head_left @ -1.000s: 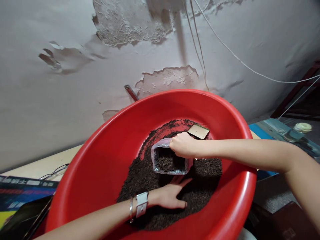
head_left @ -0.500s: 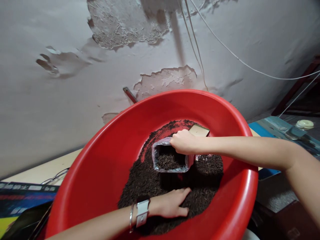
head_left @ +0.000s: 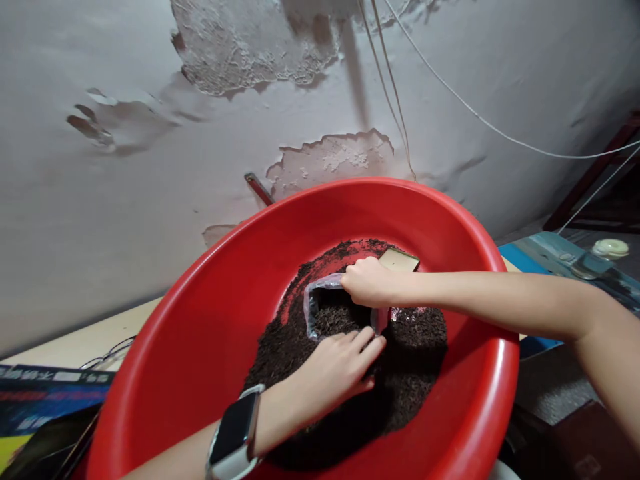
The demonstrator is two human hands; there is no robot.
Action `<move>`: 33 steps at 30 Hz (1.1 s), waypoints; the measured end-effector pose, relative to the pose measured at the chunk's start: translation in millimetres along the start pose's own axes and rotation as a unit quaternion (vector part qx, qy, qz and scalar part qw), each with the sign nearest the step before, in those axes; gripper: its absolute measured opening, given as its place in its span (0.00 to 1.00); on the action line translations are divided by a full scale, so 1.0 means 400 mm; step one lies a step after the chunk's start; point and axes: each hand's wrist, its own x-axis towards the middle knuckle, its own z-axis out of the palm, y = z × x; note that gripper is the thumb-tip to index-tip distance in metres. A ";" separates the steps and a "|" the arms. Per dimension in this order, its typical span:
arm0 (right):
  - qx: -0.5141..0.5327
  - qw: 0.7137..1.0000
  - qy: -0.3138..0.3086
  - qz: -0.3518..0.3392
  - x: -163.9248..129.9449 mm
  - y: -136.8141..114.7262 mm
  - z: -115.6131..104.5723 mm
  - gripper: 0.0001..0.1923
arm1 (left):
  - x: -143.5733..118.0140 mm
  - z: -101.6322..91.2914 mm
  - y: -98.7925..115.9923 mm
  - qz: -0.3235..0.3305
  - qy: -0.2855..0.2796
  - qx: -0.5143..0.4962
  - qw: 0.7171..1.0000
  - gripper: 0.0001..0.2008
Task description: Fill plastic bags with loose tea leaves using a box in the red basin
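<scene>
Nearest you, a smartwatch (head_left: 231, 433) sits on your left wrist; your left hand (head_left: 336, 369) is cupped over the dark loose leaves (head_left: 410, 393), apparently closed on a handful, though the palm is hidden. Just beyond, the open lined bag (head_left: 320, 308) stands amid the leaves in the red basin (head_left: 200, 320), its far rim pinched by your right hand (head_left: 367, 282). A gold packet (head_left: 400, 261) lies behind. If that pinch slackens, the soft mouth may fold and leaves spill outside
</scene>
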 end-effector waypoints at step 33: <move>0.017 1.000 -0.014 -0.017 -0.009 -0.015 -0.004 0.12 | 0.017 0.212 -0.029 -0.068 -0.190 -0.205 0.958 0.43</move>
